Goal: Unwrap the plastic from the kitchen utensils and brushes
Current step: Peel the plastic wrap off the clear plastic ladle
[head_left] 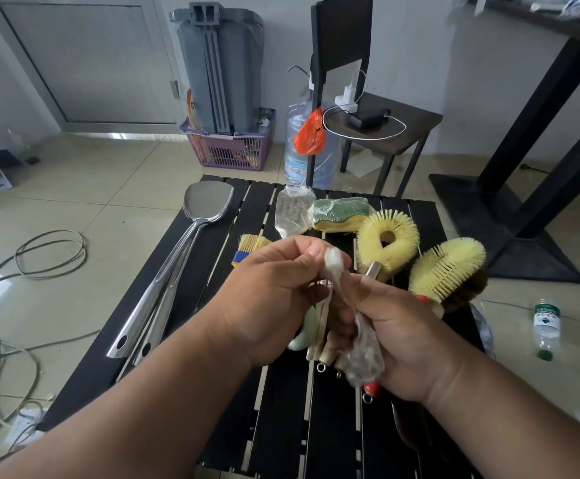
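Over black slatted table (281,426), both hands (330,305) pinch crumpled plastic wrap (335,267).

Soft, even daylight, fairly bright; glare streaks the glossy beige floor tiles (74,174) toward ten o'clock. Wide-angle distortion bends the edges; the nearest forearms blur slightly.

A lived-in indoor room: tiled floor (102,188), side table (385,129) with chargers, laundry basket (233,153)
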